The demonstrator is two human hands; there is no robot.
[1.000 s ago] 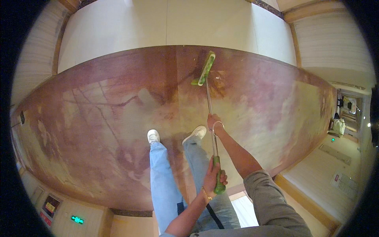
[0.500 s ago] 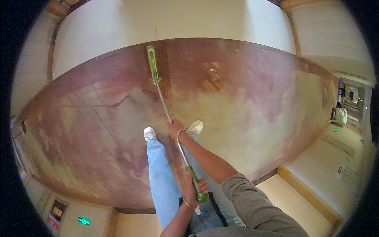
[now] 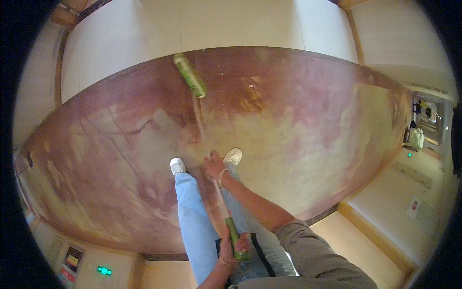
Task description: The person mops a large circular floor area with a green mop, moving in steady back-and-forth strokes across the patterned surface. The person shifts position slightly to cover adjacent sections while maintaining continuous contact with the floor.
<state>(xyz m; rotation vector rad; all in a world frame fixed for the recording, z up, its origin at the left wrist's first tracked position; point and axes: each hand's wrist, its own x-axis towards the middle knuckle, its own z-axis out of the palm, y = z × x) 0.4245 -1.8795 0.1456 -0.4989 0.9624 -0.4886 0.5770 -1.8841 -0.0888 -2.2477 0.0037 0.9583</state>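
- Clearly both hands are clamped on one mop (image 3: 204,144): the left hand (image 3: 230,250) wraps the green end of the pole close to the body, and the right hand (image 3: 214,166) grips the pale shaft further down, arm stretched out.
- Beyond the right grip the shaft runs on to the green head (image 3: 190,75), which lies on the floor (image 3: 308,139) far out from both hands, close to the pale wall (image 3: 202,24). Head and lower shaft are blurred, so how flat the head sits cannot be told.
- Risk at the head: it is near the foot of the wall; a push too far from the grip could knock it against the wall and jar the pole in the hands.
- Risk at the feet: the shaft passes between the two white shoes (image 3: 177,166), just below the right grip. A pull straight back might catch a shoe or a trouser leg and trip the person.
- Risk underfoot: the polished floor looks glossy and patchy; if wet, the shoes could slip, the more so with weight leaning into the outstretched right arm.
- Risk in the grip: the hands are well apart, so a twist at the head is hard to check, and the head may flip off the floor.
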